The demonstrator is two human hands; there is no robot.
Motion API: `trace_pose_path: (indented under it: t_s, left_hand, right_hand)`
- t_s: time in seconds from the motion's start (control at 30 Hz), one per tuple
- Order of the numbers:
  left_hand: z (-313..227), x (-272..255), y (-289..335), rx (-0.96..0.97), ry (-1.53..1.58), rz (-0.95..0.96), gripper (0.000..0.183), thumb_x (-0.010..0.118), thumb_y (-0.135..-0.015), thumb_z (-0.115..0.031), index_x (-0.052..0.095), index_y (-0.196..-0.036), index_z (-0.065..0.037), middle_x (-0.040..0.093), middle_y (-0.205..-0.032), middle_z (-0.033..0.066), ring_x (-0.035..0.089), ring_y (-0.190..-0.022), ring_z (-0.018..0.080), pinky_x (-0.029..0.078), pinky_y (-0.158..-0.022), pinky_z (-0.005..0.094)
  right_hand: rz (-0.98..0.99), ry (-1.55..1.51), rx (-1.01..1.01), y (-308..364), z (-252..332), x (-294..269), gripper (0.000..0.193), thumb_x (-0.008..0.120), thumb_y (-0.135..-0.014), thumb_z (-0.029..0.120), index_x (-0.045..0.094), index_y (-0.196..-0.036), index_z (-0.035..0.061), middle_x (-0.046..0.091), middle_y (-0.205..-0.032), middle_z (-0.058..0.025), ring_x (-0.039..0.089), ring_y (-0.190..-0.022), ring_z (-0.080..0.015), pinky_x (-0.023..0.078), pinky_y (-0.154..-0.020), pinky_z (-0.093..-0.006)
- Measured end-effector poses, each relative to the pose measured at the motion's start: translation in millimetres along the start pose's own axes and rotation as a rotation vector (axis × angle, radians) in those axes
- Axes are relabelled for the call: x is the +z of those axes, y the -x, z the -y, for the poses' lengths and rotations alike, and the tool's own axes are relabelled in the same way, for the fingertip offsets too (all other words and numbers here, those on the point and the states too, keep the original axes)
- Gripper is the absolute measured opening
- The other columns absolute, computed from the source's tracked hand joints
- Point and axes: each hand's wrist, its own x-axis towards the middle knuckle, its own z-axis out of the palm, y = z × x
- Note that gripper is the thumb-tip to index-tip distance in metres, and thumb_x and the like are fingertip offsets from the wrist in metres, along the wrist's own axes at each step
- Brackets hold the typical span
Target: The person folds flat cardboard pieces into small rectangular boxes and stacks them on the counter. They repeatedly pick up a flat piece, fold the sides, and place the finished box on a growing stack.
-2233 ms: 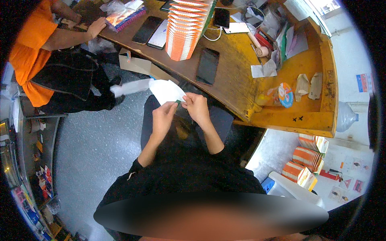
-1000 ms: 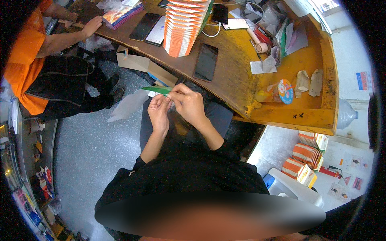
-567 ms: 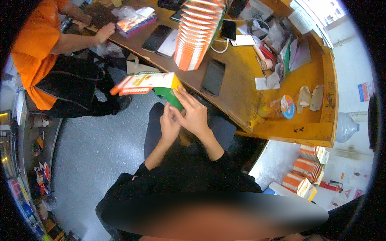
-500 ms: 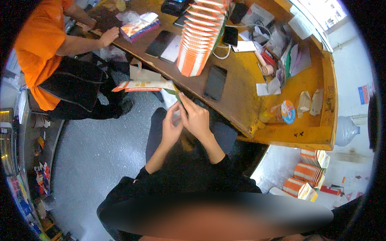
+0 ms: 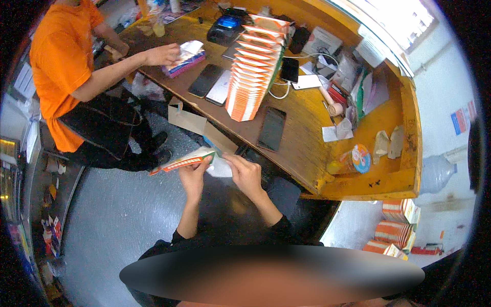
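Over my lap, my left hand [image 5: 193, 179] pinches the edge of an orange and white paper carton [image 5: 179, 162] with a green corner. My right hand [image 5: 247, 176] has its fingers closed on the carton's white flap, to the right of the left hand. The carton lies slanted, its orange end pointing left, and its inner side shows white. Beyond my hands on the wooden desk [image 5: 294, 130] stands a tall stack of nested orange and white cartons [image 5: 250, 77]. Just below the desk edge is an open cardboard box [image 5: 186, 120].
Phones [image 5: 272, 129] lie on the desk beside the stack. At the left, a person in an orange shirt [image 5: 61, 51] reaches to a small purple pack [image 5: 185, 66]. More stacked cartons [image 5: 393, 233] stand at the lower right, near a water jug [image 5: 437, 171].
My hands have moved apart, the left one shifting left and down along the carton. The carton has come lower and opened to show its white side. The person's hand has reached the purple pack.
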Motion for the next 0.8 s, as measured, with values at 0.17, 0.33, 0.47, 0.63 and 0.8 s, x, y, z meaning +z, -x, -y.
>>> trace_pose_path:
  t_s: [0.17, 0.33, 0.47, 0.63, 0.8]
  left_hand:
    - [43, -9, 10, 0.535, -0.536, -0.016, 0.032, 0.072, -0.084, -0.008, 0.060, -0.110, 0.005, 0.065, -0.103, 0.0106, 0.061, -0.092, 0.0197, 0.050, -0.080, 0.0316]
    - [70, -23, 27, 0.386, -0.707, 0.034, 0.032, 0.071, -0.085, -0.008, 0.059, -0.113, 0.004, 0.063, -0.106, 0.0105, 0.060, -0.095, 0.0194, 0.049, -0.082, 0.0312]
    - [69, -24, 23, 0.310, -0.673, 0.027, 0.032, 0.070, -0.086, -0.007, 0.059, -0.114, 0.003, 0.063, -0.109, 0.0105, 0.059, -0.098, 0.0191, 0.048, -0.084, 0.0308]
    - [43, -2, 27, 0.150, -0.439, -0.031, 0.032, 0.068, -0.088, -0.007, 0.058, -0.116, 0.003, 0.061, -0.112, 0.0104, 0.057, -0.101, 0.0188, 0.047, -0.085, 0.0304]
    - [9, 24, 16, 0.077, 0.082, -0.119, 0.030, 0.065, -0.090, -0.007, 0.056, -0.118, 0.003, 0.062, -0.109, 0.0087, 0.058, -0.096, 0.0170, 0.048, -0.083, 0.0301]
  right_hand:
    - [-0.182, -0.147, 0.079, -7, 16, 3, 0.012, 0.068, -0.082, 0.003, 0.072, -0.094, 0.0028, 0.069, -0.090, -0.0099, 0.068, -0.073, -0.0225, 0.053, -0.065, -0.0302]
    - [-0.239, -0.139, 0.033, -8, 25, 11, 0.013, 0.068, -0.080, 0.002, 0.071, -0.092, 0.0016, 0.065, -0.088, -0.0103, 0.065, -0.077, -0.0234, 0.052, -0.067, -0.0307]
    - [-0.220, -0.179, 0.054, -7, 21, 9, 0.013, 0.068, -0.080, 0.003, 0.071, -0.093, 0.0023, 0.064, -0.089, -0.0103, 0.065, -0.083, -0.0248, 0.052, -0.071, -0.0328]
    - [-0.161, 0.040, -0.126, -9, 22, 6, 0.019, 0.064, -0.075, 0.004, 0.071, -0.092, 0.0081, 0.063, -0.093, -0.0073, 0.064, -0.086, -0.0243, 0.054, -0.070, -0.0346]
    - [0.246, -0.089, -0.259, -24, 9, -11, 0.021, 0.064, -0.081, 0.009, 0.071, -0.100, 0.0089, 0.064, -0.099, -0.0082, 0.063, -0.093, -0.0252, 0.054, -0.072, -0.0354]
